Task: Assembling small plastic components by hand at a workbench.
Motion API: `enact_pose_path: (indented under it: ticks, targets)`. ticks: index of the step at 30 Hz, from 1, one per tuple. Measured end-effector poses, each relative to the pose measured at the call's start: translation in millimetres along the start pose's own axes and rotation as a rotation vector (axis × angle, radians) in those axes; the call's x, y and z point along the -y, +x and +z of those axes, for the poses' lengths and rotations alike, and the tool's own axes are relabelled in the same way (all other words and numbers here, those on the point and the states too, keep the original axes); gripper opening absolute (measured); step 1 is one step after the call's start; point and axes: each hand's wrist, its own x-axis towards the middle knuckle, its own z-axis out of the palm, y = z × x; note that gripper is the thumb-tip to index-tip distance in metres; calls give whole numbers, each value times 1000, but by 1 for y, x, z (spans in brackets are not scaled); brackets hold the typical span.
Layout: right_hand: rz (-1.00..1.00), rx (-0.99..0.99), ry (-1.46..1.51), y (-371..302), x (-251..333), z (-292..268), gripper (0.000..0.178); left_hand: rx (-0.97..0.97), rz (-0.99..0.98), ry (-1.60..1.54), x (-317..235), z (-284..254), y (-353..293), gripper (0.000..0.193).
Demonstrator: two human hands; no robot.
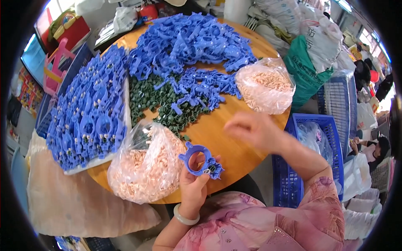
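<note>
- One blue plastic ring piece [199,159] sits pinched in the left hand [193,184], held up over the near edge of the round wooden table [234,150], its ring end up-left and its small clip end down-right.
- The right hand [253,130] (blurred) hovers just up-right of it, fingers loosely spread, holding nothing I can see; it is the nearer hand to the far bag.
- Two clear bags of pinkish pellets: one [144,167] touching the left hand's side, one [266,85] beyond the right.
- Loose blue pieces [188,42] and green bits [157,100] are too many to count.
</note>
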Motion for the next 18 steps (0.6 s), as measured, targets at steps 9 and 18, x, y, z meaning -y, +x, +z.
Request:
enact_pose_path:
  ticks: [9,18]
  targets:
    - [266,-173,-484,40,-150,-95,15,40,-27,18,-2,9,6,49]
    - [438,-160,-220,43,-134,-100,22,48,-50,22,-1,6,6,52]
